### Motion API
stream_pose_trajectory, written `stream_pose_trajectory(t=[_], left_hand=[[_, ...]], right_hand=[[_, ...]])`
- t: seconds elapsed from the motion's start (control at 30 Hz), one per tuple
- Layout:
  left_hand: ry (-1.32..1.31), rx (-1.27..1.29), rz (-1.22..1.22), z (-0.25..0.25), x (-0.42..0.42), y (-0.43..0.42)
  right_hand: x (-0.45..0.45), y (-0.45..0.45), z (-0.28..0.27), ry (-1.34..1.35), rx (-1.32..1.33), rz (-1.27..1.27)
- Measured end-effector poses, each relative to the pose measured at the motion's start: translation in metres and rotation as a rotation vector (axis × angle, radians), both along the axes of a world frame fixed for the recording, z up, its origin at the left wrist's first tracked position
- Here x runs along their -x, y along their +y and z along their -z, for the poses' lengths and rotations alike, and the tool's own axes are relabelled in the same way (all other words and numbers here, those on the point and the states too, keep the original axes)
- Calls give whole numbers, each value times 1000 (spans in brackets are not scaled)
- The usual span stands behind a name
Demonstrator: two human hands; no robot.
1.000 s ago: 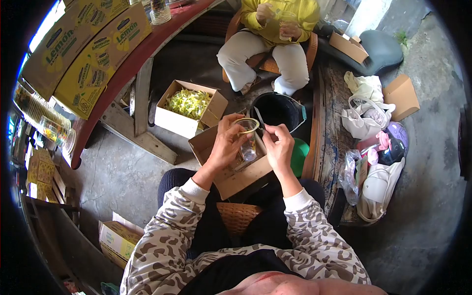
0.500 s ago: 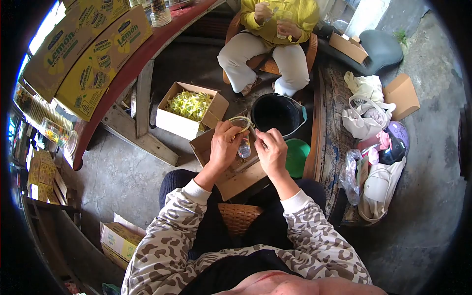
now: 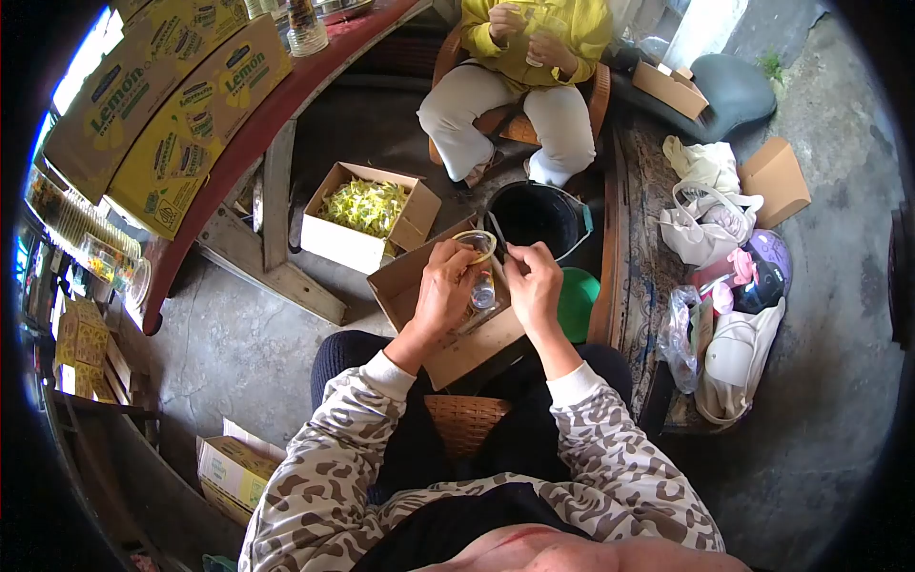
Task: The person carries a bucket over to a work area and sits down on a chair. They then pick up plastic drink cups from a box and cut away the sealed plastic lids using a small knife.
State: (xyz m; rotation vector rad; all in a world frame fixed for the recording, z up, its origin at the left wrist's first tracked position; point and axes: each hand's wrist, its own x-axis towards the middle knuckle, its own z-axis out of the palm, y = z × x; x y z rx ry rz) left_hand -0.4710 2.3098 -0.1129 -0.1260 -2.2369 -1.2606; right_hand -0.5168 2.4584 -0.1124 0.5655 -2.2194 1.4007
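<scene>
My left hand [image 3: 446, 286] is closed around a clear plastic cup [image 3: 483, 289] with a yellowish rim, tilted over an open cardboard box [image 3: 467, 355]. Beside the cup, my right hand [image 3: 534, 286] pinches a thin dark strip [image 3: 498, 229], blade-like, which points up and away past the rim. Its exact kind is too small to make out. My fingers partly cover both the cup and the strip.
A box of yellow-green shreds [image 3: 362, 208] stands ahead left, beside a black bucket [image 3: 534, 224]. A green round lid or basin [image 3: 578, 303] lies near my right knee. Opposite sits a person in a yellow top [image 3: 534, 38] holding a clear cup. Bags [image 3: 705, 229] are at right.
My left hand and the cup have shifted slightly right. My right hand has moved up a little toward the cup's rim, and the dark strip now shows.
</scene>
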Motion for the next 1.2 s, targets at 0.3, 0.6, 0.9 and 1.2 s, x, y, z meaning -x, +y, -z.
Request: stream_pose_trajectory(t=[0.3, 0.6, 0.9, 1.2], left_hand=[[4, 59, -37, -1, 2, -10], [-41, 30, 44, 1, 2, -5], [1, -3, 106, -15, -6, 8], [-8, 55, 19, -3, -2, -3]], right_hand=[[-10, -2, -10, 189, -157, -37], [-11, -5, -6, 203, -255, 23], [2, 1, -1, 64, -142, -1], [-1, 0, -2, 158, -154, -10]])
